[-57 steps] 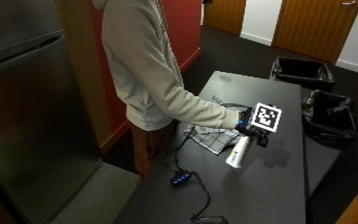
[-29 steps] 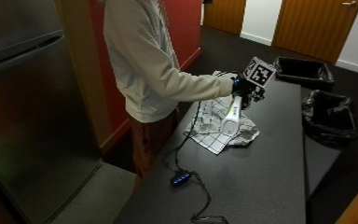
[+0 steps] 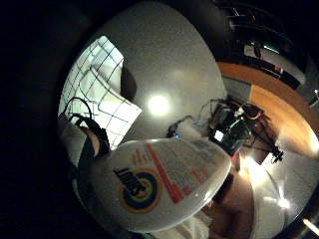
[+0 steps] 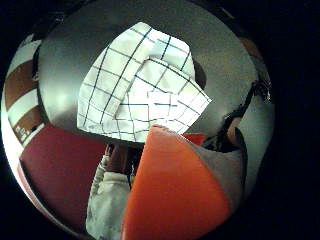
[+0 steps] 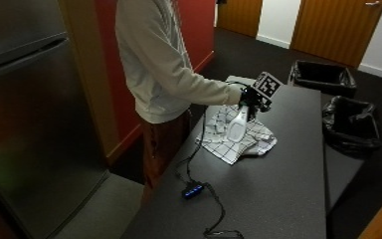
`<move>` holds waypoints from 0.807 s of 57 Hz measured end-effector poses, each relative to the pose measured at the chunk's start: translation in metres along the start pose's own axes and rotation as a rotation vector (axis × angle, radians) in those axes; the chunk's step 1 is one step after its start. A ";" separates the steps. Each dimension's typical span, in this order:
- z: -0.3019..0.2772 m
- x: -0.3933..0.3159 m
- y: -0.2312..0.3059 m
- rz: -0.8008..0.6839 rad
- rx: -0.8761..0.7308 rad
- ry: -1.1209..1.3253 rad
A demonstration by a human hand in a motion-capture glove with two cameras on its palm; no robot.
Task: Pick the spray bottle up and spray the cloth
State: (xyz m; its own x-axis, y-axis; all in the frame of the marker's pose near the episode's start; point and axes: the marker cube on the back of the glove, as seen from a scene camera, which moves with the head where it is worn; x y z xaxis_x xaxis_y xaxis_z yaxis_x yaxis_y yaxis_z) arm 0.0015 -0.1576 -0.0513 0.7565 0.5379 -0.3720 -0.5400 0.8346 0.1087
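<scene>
Hand [image 5: 250,97] wrapped round bottle [image 5: 235,123], lifted, hanging down over cloth [image 5: 238,139] below, ready to spray.

Dim room; ceiling-light glare on table [image 3: 158,104].

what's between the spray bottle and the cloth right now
Nothing. In the outside view the spray bottle, gripped by the gloved right hand, hangs over the checked cloth on the table.
</scene>
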 end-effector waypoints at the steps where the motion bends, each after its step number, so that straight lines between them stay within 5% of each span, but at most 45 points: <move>1: -0.001 -0.001 -0.001 0.033 0.001 -0.002; 8: -0.013 0.015 0.015 -0.225 0.017 0.050; 28: -0.025 0.015 0.017 -0.171 0.077 0.034; 32: -0.023 0.013 0.011 -0.026 0.088 -0.001; 39: -0.043 0.014 0.021 -0.123 0.174 -0.134; 46: -0.100 0.007 0.040 -0.252 0.294 -0.597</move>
State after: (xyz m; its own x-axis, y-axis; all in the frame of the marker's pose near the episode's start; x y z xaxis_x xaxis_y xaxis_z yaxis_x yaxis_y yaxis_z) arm -0.0513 -0.1326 -0.1419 0.9636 0.2270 0.1412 -0.2637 0.8942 0.3618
